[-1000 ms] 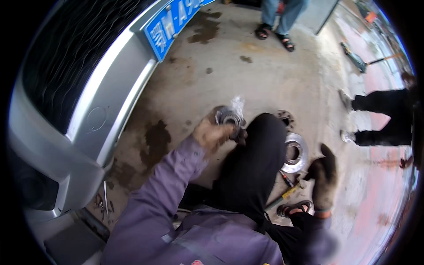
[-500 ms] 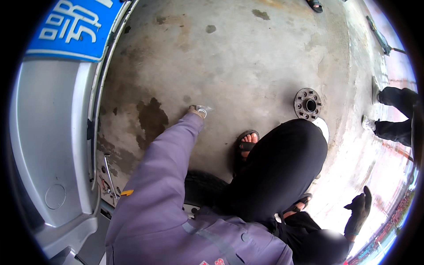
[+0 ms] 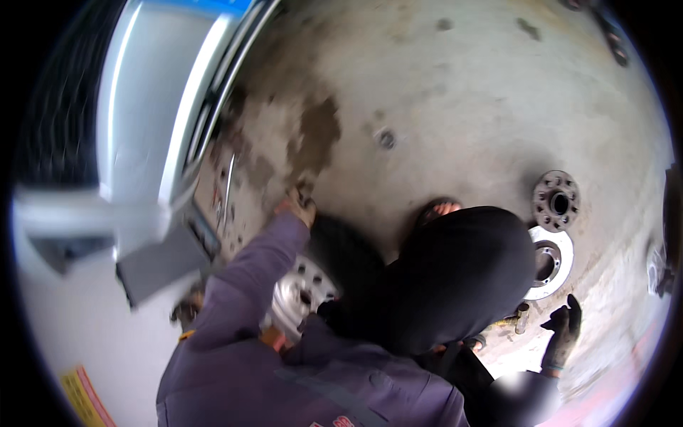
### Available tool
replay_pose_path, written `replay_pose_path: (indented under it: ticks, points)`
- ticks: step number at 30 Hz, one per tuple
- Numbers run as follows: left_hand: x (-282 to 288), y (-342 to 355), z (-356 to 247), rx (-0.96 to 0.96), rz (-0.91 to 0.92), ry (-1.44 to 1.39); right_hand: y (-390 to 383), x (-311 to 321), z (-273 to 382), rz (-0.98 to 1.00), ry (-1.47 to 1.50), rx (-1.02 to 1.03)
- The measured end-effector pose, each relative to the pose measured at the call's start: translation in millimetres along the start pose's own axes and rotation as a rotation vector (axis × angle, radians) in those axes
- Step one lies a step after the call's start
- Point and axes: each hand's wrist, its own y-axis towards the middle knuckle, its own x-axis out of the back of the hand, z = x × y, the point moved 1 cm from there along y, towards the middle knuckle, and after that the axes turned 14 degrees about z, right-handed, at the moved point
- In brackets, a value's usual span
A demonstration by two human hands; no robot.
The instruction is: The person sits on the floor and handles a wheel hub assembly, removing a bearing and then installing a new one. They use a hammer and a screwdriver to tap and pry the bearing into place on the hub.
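Note:
My left hand [image 3: 297, 208], at the end of a purple sleeve, hovers by the black tyre [image 3: 345, 242] of a wheel with a silver rim [image 3: 302, 293]. Blur smears its fingers, so I cannot make out whether anything is in them. A small metal ring-like part [image 3: 386, 139] lies on the concrete, beyond that hand. Over to the right, my right hand [image 3: 563, 333] wears a dark glove; its fingers are apart and nothing shows in them. Nearest to it lie a pale metal disc [image 3: 563, 267] with a dark centre and a studded wheel hub [image 3: 548, 213].
A silver vehicle's bumper [image 3: 153, 107] stands at the left. Beside it lies a long metal bar [image 3: 229, 186] among small tools. My black-trousered knee [image 3: 473, 263] fills the middle. A short brown cylinder [image 3: 523, 318] lies below the disc. Another person's foot [image 3: 619, 53] shows far right.
My left hand has left the ring-like part on the floor and drawn back toward the tyre. The view has swung left, bringing the rim and disc into sight. My right hand stays spread.

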Motion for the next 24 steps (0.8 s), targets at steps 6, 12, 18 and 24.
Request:
replay_pose_path:
  ticks: [6, 12, 18, 24]
  points:
    - [-1, -139, 194, 0.460, -0.093, -0.102, 41, 17, -87, 0.344, -0.049, -0.108]
    - [-152, -261, 143, 0.105, 0.511, -0.094, 52, 40, -69, 0.427, -0.151, 0.062]
    - [-239, -231, 168, 0.006, 0.591, -0.342, -24, -15, 14, 0.328, -0.080, 0.180]
    - [-218, -181, 184, 0.108, 0.498, -0.468, -48, -7, 19, 0.287, -0.038, 0.271]
